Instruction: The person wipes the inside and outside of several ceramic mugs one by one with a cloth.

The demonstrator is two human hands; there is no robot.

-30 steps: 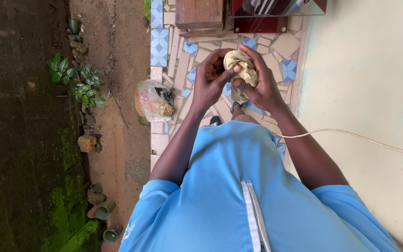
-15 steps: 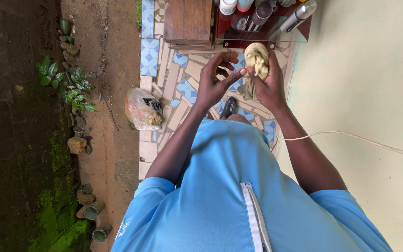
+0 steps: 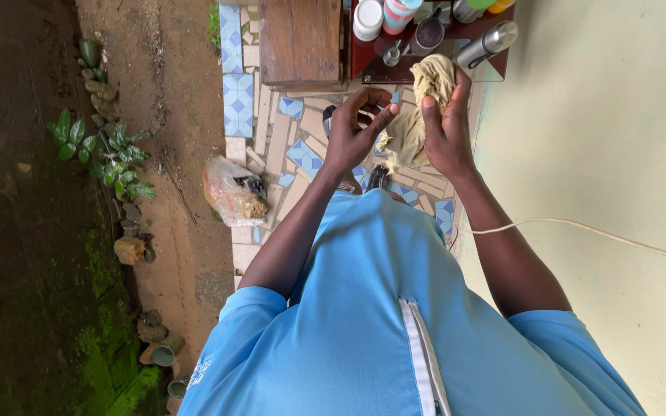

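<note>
Single head-worn view, looking steeply down over a blue shirt [image 3: 364, 308] onto both hands, close below. Frame turned sideways: tiled floor [image 3: 271, 146] running up the middle, bare soil [image 3: 179, 92] left, pale wall [image 3: 603, 115] right.

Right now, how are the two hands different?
The right hand grips the crumpled yellowish cloth; the left hand holds none of it. The left hand's fingers curl with thumb and fingertips nearly meeting; the right hand's fingers stretch up along the cloth. Both are bare and raised above the tiled floor.
</note>
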